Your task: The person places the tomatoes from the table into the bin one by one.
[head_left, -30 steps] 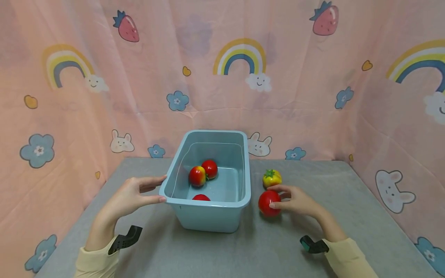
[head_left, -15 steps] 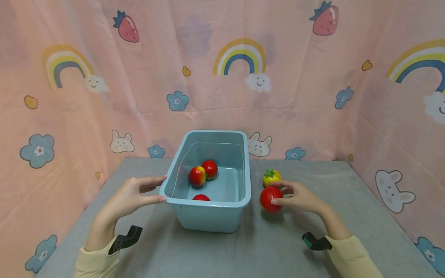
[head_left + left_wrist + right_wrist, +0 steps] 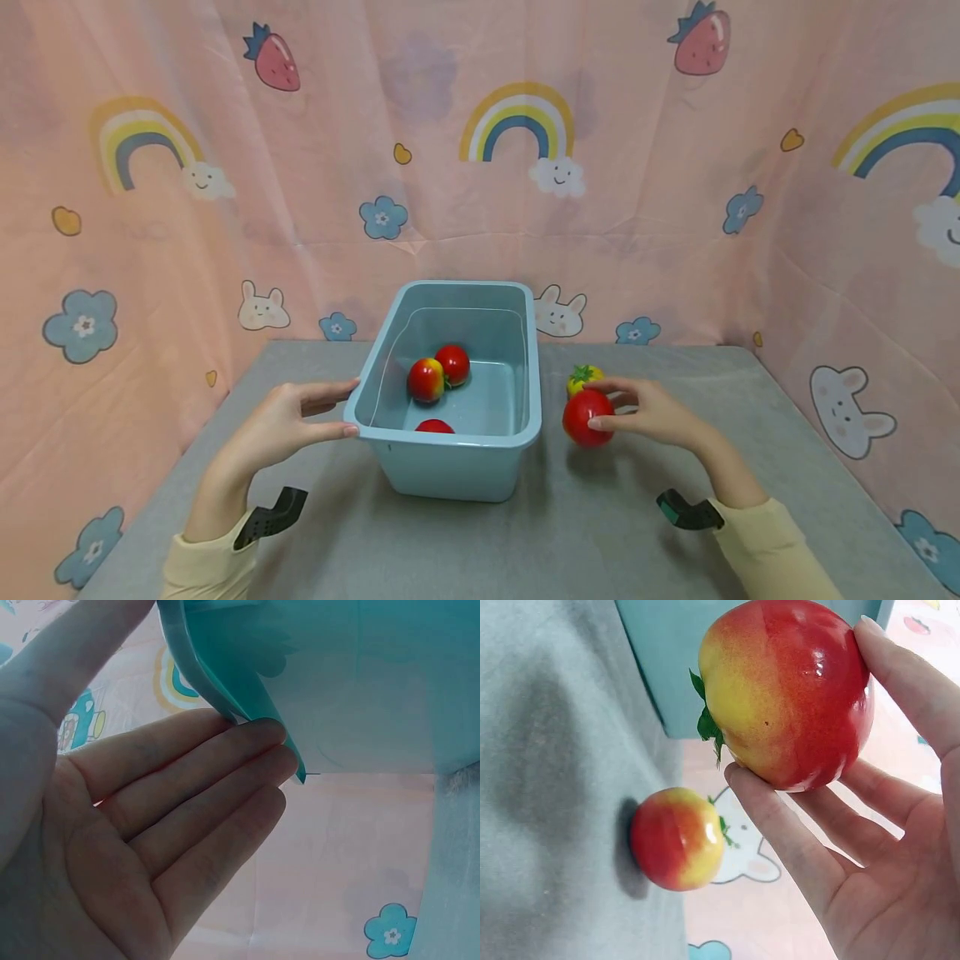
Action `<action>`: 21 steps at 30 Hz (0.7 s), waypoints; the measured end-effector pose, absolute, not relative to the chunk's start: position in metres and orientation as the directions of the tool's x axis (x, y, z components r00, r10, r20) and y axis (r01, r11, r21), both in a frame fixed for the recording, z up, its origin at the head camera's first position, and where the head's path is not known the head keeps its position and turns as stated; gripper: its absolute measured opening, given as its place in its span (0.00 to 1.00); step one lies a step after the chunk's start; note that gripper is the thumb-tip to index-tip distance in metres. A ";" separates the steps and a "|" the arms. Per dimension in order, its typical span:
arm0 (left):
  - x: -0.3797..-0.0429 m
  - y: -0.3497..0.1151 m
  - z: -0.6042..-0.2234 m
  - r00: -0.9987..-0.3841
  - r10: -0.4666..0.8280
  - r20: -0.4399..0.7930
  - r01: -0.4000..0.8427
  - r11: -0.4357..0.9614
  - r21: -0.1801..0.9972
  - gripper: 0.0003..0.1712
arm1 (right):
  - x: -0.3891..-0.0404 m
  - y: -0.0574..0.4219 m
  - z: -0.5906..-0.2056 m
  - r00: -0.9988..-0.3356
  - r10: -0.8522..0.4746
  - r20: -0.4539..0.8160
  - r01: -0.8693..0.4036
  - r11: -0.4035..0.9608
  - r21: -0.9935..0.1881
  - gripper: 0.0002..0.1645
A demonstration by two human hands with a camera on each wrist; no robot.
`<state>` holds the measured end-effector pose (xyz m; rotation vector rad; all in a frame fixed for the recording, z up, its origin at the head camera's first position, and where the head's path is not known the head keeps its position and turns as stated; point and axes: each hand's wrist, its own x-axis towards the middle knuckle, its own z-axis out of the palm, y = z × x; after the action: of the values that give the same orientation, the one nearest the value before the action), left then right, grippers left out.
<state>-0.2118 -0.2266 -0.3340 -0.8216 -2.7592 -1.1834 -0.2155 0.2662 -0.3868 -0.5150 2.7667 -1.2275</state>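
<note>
Between thumb and fingertips my right hand (image 3: 658,415) grips a glossy red tomato (image 3: 588,418). It is lifted off the table, its shadow beneath it; in the right wrist view the tomato (image 3: 780,697) shows a yellow side and green leafy top. Behind it, partly covered, a yellow-topped tomato (image 3: 582,377) rests on the table. My left hand (image 3: 277,427) touches the near left corner of a light blue bin (image 3: 465,471), thumb and fairly straight fingers at its rim. Inside the bin lie a red-yellow tomato (image 3: 426,380), a red tomato (image 3: 453,365) and another (image 3: 434,426) mostly hidden by the front wall.
The bin stands upright on a grey-covered table (image 3: 600,542). A pink printed curtain (image 3: 315,167) hangs behind the table and along both sides. Dark camera mounts sit on the left wrist (image 3: 272,517) and right wrist (image 3: 690,510).
My right hand has raised the tomato off the table and moved it slightly away from me and to the right. My left hand and the bin have stayed put.
</note>
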 end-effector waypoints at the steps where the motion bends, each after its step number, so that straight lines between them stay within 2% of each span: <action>1: -0.212 -0.227 -0.334 -0.860 0.457 0.226 0.479 0.571 0.667 0.37 | -0.216 0.266 -0.385 -0.942 -0.330 0.071 -0.274 0.627 -0.730 0.35; 21: -0.212 -0.226 -0.334 -0.862 0.455 0.224 0.476 0.575 0.665 0.37 | -0.219 0.263 -0.359 -0.929 -0.355 0.101 -0.316 0.623 -0.716 0.36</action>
<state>-0.2120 -0.2264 -0.3343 -0.8168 -2.7623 -1.1800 -0.2185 0.2633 -0.3586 -0.5759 2.7844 -1.2135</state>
